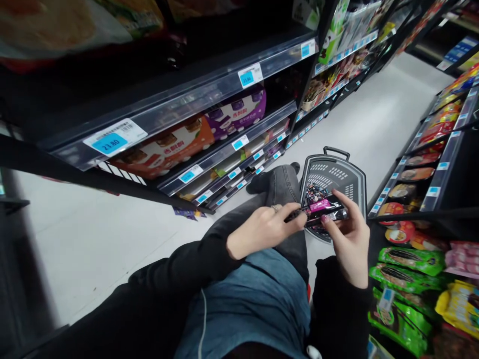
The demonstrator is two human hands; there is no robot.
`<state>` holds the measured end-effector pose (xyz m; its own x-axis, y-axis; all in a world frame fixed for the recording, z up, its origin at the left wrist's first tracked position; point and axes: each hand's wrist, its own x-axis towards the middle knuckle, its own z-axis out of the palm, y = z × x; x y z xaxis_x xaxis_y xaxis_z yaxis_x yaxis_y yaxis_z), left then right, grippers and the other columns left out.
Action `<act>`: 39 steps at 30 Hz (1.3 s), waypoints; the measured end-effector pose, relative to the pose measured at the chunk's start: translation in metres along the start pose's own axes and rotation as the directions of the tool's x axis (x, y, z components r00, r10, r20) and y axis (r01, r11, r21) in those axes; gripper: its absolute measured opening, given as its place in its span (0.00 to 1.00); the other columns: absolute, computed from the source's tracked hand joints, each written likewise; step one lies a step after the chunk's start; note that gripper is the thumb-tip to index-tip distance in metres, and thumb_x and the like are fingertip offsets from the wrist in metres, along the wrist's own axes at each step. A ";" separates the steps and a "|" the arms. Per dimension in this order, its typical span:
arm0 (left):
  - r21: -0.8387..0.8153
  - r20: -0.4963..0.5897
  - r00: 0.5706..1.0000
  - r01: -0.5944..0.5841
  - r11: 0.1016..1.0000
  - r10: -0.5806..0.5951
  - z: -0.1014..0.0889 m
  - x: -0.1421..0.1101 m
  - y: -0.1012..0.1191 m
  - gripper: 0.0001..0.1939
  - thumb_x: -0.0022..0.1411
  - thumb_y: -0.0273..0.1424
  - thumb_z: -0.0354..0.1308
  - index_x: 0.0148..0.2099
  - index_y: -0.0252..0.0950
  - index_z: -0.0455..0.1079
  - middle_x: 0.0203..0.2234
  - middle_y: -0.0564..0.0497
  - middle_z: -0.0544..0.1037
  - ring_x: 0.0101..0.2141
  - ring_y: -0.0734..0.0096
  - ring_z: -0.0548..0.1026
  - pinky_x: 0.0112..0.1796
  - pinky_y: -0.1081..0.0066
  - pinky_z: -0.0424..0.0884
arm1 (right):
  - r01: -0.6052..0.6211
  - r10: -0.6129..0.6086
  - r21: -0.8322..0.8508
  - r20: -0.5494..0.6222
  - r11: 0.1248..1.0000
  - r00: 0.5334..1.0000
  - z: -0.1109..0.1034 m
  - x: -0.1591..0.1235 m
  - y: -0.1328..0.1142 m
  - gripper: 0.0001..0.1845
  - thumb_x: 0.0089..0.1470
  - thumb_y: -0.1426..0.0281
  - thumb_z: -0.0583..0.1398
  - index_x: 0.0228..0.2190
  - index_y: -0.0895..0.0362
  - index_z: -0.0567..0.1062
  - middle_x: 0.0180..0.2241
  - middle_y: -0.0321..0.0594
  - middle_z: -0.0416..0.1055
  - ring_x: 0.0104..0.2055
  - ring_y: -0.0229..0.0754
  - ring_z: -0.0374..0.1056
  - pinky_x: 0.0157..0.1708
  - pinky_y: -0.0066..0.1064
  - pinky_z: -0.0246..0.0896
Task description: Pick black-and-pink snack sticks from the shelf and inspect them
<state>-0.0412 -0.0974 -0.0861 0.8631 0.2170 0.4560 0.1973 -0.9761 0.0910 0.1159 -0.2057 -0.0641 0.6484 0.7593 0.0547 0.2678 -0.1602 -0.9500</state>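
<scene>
A small dark packet with a magenta band (320,205) is held in front of me between both hands. My left hand (266,225), a ring on one finger, pinches its left end. At its right end my right hand (348,233) grips it between the thumb and the fingers. Beyond and below the packet, a grey shopping basket (339,172) with slotted openings stands on the floor, its handle at the far end. Dark, shiny small-patterned goods show beside the packet; I cannot tell whether they lie in the basket or belong to the packet.
On the left, a black shelf (179,109) carries an orange multipack (168,149) and a purple multipack (239,112). Green snack bags (407,271) and a yellow bag (458,301) fill the right shelf. A pale aisle floor (385,94) runs ahead between the shelves.
</scene>
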 end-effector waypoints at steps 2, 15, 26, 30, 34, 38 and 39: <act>0.039 0.035 0.998 -0.051 0.998 0.050 0.001 0.001 0.001 0.11 0.66 0.27 0.48 0.50 0.40 0.60 0.46 0.46 0.73 0.32 0.68 0.76 0.25 0.71 0.68 | -0.013 0.013 -0.008 -0.017 1.000 1.000 0.000 -0.005 0.003 0.29 0.47 0.65 0.64 0.52 0.51 0.69 0.44 0.42 0.71 0.21 0.30 0.57 0.17 0.26 0.56; 0.019 0.016 1.000 -0.024 1.000 0.024 0.001 0.009 0.003 0.07 0.67 0.26 0.44 0.36 0.34 0.62 0.32 0.48 0.74 0.27 0.70 0.72 0.26 0.69 0.64 | 0.136 -0.138 -0.021 -0.137 0.990 0.981 0.008 -0.013 0.005 0.21 0.48 0.69 0.64 0.47 0.55 0.71 0.46 0.42 0.70 0.46 0.42 0.67 0.45 0.34 0.65; -0.489 0.376 0.922 0.283 0.825 -0.094 -0.001 0.009 0.001 0.20 0.61 0.47 0.54 0.42 0.33 0.68 0.24 0.52 0.74 0.26 0.70 0.73 0.28 0.75 0.61 | 0.200 -0.189 0.009 -0.285 0.980 0.940 0.015 -0.017 0.012 0.11 0.51 0.70 0.62 0.38 0.55 0.75 0.37 0.37 0.72 0.40 0.39 0.68 0.42 0.32 0.62; -0.740 0.510 0.860 0.435 0.513 0.006 -0.006 0.014 -0.004 0.18 0.59 0.42 0.58 0.28 0.32 0.67 0.18 0.59 0.64 0.21 0.82 0.61 0.24 0.79 0.54 | 0.204 -0.167 0.068 -0.358 0.977 0.919 0.014 -0.015 0.010 0.08 0.50 0.70 0.62 0.36 0.55 0.77 0.35 0.37 0.74 0.35 0.37 0.68 0.36 0.29 0.61; -0.798 0.586 0.797 0.535 0.276 0.148 -0.008 0.014 -0.012 0.13 0.56 0.36 0.62 0.28 0.31 0.68 0.19 0.58 0.69 0.21 0.83 0.64 0.23 0.80 0.56 | 0.207 -0.101 0.157 -0.507 0.966 0.856 0.004 -0.004 0.013 0.08 0.48 0.70 0.64 0.34 0.57 0.78 0.32 0.36 0.74 0.32 0.35 0.67 0.34 0.28 0.60; -0.686 0.718 0.666 0.726 0.049 0.203 -0.009 0.012 -0.017 0.09 0.56 0.30 0.61 0.39 0.30 0.72 0.32 0.48 0.79 0.31 0.72 0.78 0.29 0.78 0.70 | 0.200 -0.045 0.206 -0.580 0.958 0.813 -0.010 0.006 0.018 0.09 0.46 0.69 0.66 0.33 0.58 0.79 0.29 0.35 0.72 0.28 0.33 0.63 0.34 0.28 0.60; -0.658 0.735 0.646 0.753 -0.011 0.206 -0.008 0.011 -0.017 0.11 0.57 0.30 0.61 0.42 0.30 0.72 0.35 0.46 0.79 0.34 0.69 0.79 0.32 0.75 0.73 | 0.194 -0.030 0.225 -0.577 0.955 0.816 -0.013 0.008 0.020 0.10 0.46 0.69 0.66 0.33 0.58 0.79 0.30 0.36 0.72 0.28 0.33 0.64 0.35 0.29 0.61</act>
<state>-0.0389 -0.0781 -0.0752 0.9398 -0.0523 -0.3376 0.3415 0.1662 0.9251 0.1353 -0.2112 -0.0786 0.9326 0.2603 0.2502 0.2210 0.1363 -0.9657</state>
